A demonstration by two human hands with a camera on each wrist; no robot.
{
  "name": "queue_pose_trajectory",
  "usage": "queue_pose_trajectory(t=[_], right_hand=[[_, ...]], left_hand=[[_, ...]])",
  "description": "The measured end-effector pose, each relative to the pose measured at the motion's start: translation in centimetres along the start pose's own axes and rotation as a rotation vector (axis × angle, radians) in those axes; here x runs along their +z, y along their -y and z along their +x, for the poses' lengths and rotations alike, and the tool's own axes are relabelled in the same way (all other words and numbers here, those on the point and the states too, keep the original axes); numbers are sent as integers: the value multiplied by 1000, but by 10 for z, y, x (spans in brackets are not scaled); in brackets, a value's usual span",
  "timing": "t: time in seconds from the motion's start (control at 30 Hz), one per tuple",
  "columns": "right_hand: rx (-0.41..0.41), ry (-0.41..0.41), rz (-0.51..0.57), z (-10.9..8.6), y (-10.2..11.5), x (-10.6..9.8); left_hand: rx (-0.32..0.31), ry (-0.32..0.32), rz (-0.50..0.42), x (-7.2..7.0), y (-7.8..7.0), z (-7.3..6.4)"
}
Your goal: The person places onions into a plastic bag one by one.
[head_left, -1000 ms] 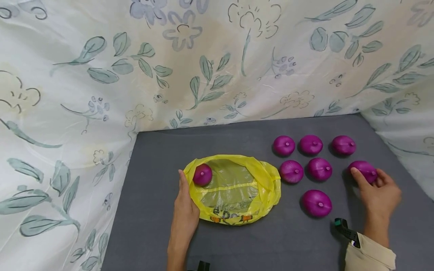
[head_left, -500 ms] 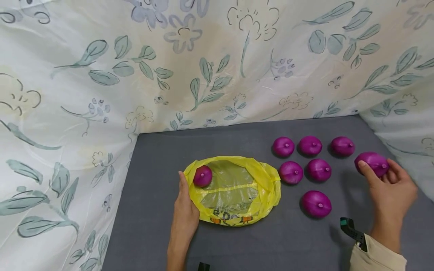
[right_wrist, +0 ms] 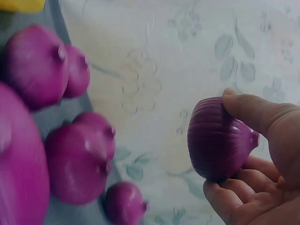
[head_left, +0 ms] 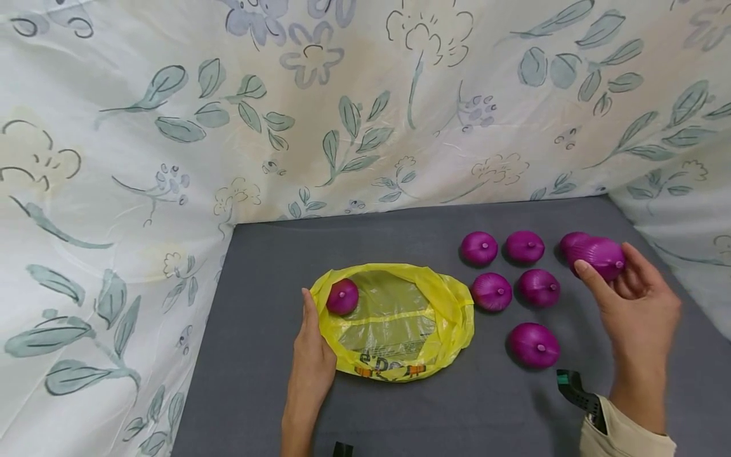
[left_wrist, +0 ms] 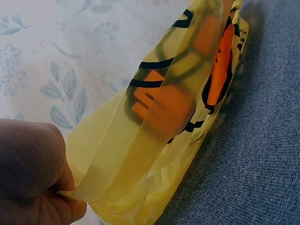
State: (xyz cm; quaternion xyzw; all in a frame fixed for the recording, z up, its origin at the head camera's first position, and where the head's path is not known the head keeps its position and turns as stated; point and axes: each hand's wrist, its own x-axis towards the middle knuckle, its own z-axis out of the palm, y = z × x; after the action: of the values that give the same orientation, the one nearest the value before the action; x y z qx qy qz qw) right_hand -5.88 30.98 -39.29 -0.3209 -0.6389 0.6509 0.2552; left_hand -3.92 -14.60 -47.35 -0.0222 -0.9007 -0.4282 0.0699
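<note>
My right hand [head_left: 642, 311] holds a purple onion [head_left: 604, 259] between thumb and fingers, raised above the dark table. In the right wrist view this ribbed onion [right_wrist: 218, 140] has its stubby tip pointing toward the palm. With my left hand [head_left: 311, 355] I pinch the left rim of a yellow plastic bag [head_left: 451, 304], which lies with its mouth open upward. The left wrist view shows thumb and fingers gripping the edge of the bag [left_wrist: 117, 173], printed in orange and black. One purple onion [head_left: 342, 297] sits inside the bag at its left.
Several more purple onions lie right of the bag, among them a front onion [head_left: 533, 346] and a back-row onion [head_left: 478, 248]. The held onion partly covers another onion [head_left: 571, 241] behind it. A floral cloth [head_left: 365, 114] hangs behind the dark table [head_left: 268, 254].
My right hand has lifted the onion off the table, first moving right, then back left and up toward the back row. The left hand and the bag have stayed in place.
</note>
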Motion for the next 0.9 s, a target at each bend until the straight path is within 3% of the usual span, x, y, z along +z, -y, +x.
queue_pose_trajectory(t=[0.33,0.57,0.77,0.9], right_hand=[[-122,132,-45,-26,16,24],[-234,252,-202,-49,20,49],[-287,381,-44,-67,21,71],[-352,446,-64,-79,19,87]], left_hand=[[-15,10,0,-1,-1,0],[10,-5,6,0,0,1],[2,-1,-3,0,0,1],[-6,3,-11,0,0,1]])
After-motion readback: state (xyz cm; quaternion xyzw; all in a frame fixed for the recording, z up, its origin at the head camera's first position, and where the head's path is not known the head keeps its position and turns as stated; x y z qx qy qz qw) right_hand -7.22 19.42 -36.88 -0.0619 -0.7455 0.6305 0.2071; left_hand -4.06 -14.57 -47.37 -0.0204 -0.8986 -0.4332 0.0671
